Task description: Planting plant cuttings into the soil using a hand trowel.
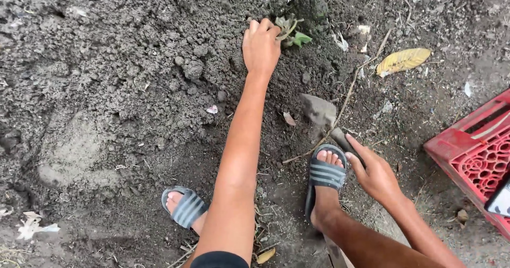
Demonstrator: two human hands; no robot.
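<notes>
— Pressing our left hand (261, 47) into crumbly dark soil (133, 60), fingers curled around a small seedling (291, 33) with limp green leaves, up by the mound.

— And our right hand (374, 175) wraps a soil-caked trowel (321, 114), its blade dull, flat, earthy, beside our striped sandal (325, 175).

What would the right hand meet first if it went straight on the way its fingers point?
The right hand points up and left along the trowel, whose handle it already touches. Past the blade comes loose soil, probably short of the seedling; depth is unclear.
</notes>
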